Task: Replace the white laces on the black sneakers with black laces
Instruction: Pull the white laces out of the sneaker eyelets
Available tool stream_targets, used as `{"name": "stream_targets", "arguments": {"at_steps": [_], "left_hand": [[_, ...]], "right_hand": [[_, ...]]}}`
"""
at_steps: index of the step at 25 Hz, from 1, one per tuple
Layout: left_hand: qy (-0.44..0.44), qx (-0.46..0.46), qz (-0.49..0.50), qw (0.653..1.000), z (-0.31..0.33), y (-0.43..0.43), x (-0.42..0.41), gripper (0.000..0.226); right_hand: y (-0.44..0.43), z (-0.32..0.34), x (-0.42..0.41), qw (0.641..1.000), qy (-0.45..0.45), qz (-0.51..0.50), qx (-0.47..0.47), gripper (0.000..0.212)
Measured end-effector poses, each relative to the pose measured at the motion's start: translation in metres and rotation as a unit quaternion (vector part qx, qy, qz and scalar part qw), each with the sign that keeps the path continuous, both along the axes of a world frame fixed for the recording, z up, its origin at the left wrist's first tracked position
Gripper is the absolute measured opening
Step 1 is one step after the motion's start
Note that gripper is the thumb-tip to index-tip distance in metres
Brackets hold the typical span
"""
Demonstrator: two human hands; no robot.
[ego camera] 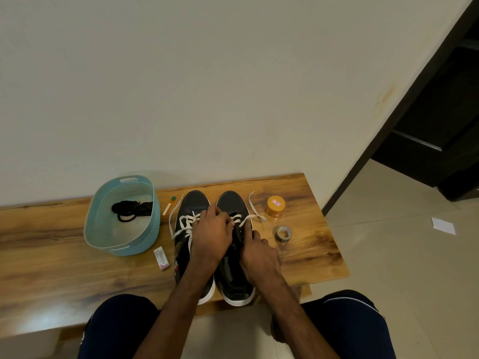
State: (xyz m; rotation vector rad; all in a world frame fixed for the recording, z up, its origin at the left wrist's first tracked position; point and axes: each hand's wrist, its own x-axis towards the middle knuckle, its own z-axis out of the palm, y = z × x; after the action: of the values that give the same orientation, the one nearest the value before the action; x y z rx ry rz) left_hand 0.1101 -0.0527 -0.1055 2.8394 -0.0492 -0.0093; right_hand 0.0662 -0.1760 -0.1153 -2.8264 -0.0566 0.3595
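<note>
Two black sneakers stand side by side on the wooden bench, toes toward the wall: the left sneaker (pixel 193 203) and the right sneaker (pixel 232 203). Both carry white laces (pixel 185 224), loosened, with ends trailing onto the bench on either side. My left hand (pixel 211 234) reaches across and pinches the white lace at the right sneaker's eyelets. My right hand (pixel 256 252) grips the right sneaker's side and tongue. The black laces (pixel 132 209) lie coiled inside the blue basket (pixel 103 237) at the left.
An orange-lidded jar (pixel 276 206) and a roll of tape (pixel 283 233) sit right of the sneakers. A small box (pixel 161 258) and a thin stick-like item (pixel 169 206) lie between basket and shoes. The wall is close behind the bench (pixel 51 255); my knees are at its front edge.
</note>
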Motion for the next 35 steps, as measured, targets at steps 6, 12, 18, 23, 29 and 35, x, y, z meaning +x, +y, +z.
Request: {"name": "stream_targets", "arguments": {"at_steps": [6, 12, 18, 23, 29, 35], "left_hand": [[0.039, 0.016, -0.011, 0.999, 0.006, 0.005, 0.0, 0.028], [0.09, 0.02, -0.043, 0.995, 0.014, 0.005, 0.002, 0.024], [-0.166, -0.415, 0.193, 0.874, 0.038, 0.018, 0.002, 0.02], [-0.142, -0.191, 0.2, 0.951, 0.038, 0.036, -0.001, 0.038], [-0.002, 0.095, -0.069, 0.993, 0.012, -0.01, -0.011, 0.044], [0.007, 0.153, -0.034, 0.988, 0.007, -0.015, -0.006, 0.033]], "right_hand": [[0.0, 0.0, -0.002, 1.0, -0.005, 0.003, -0.006, 0.076], [-0.002, -0.001, -0.002, 1.0, 0.005, -0.004, 0.011, 0.078], [-0.002, -0.001, -0.003, 1.0, 0.009, -0.009, 0.025, 0.075], [-0.001, 0.001, -0.001, 1.0, 0.017, -0.011, 0.023, 0.077], [-0.001, 0.0, -0.002, 0.999, 0.028, -0.012, 0.023, 0.077], [-0.004, 0.001, -0.001, 0.999, 0.021, -0.014, 0.03, 0.075]]}}
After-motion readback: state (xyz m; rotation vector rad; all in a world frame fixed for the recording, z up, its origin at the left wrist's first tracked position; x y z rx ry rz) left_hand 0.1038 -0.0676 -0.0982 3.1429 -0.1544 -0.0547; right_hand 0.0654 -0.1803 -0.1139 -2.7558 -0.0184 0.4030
